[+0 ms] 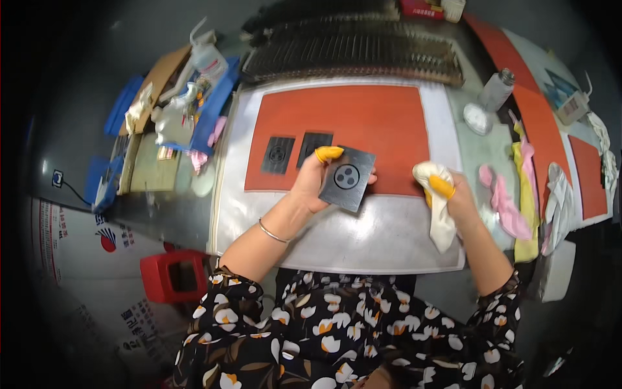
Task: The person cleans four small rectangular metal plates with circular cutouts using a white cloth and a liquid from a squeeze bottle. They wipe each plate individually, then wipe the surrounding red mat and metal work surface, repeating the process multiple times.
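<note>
A dark rectangular plate (355, 170) with a ring and three round spots on its face is gripped in my left hand (312, 183), tilted above the near edge of an orange-red mat (389, 136). A yellow cot covers that thumb. My right hand (457, 198) closes round a bunched white cloth (440, 217), whose tail hangs down; yellow cots cover fingers there too. Two similar dark plates lie on the mat beyond my left hand: one plate (278, 155) in full view, the other plate (317, 141) partly hidden behind the hand and the held plate.
Racks with dark slats (350, 55) stand at the back. At right are a bottle (497, 91), a round white dish (477, 119) and a pink cloth (502, 204). A blue tray (220, 97) with a squeeze bottle (208, 59) sits left. A red stool (159, 277) stands below.
</note>
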### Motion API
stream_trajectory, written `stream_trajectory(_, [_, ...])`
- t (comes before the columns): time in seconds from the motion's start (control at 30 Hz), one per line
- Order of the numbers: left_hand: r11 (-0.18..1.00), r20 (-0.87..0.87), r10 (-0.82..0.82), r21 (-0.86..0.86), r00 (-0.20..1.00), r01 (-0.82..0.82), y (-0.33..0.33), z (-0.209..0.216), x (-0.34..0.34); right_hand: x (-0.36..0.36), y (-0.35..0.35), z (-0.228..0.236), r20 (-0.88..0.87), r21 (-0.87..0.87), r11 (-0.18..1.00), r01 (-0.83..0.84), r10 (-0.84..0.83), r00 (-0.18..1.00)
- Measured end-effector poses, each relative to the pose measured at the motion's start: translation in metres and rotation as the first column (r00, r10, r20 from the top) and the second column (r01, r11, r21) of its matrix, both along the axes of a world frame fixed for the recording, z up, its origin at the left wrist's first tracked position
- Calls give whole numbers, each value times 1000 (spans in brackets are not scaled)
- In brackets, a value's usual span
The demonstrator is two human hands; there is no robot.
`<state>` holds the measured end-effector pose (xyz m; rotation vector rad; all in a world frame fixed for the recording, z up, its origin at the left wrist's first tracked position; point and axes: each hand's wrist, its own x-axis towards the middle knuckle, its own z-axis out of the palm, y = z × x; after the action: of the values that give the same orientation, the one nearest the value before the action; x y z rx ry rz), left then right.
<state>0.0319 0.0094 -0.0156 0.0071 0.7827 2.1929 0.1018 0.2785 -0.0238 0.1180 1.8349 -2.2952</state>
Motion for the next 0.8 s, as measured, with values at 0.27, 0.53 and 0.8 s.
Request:
stream_trajectory(0.27, [981, 20, -94, 172, 995, 89, -32, -17, 74, 28, -56, 28, -478, 564, 826, -14, 339, 810])
stream_trajectory(0.53, [970, -326, -240, -130, 915, 208, -56, -10, 78, 21, -88, 46, -510, 716, 696, -50, 571, 644])
stream_trajectory(0.8, [938, -472, -321, -276, 821, 208, -54, -11, 75, 18, -107, 52, -363, 890, 452, -60, 782, 508])
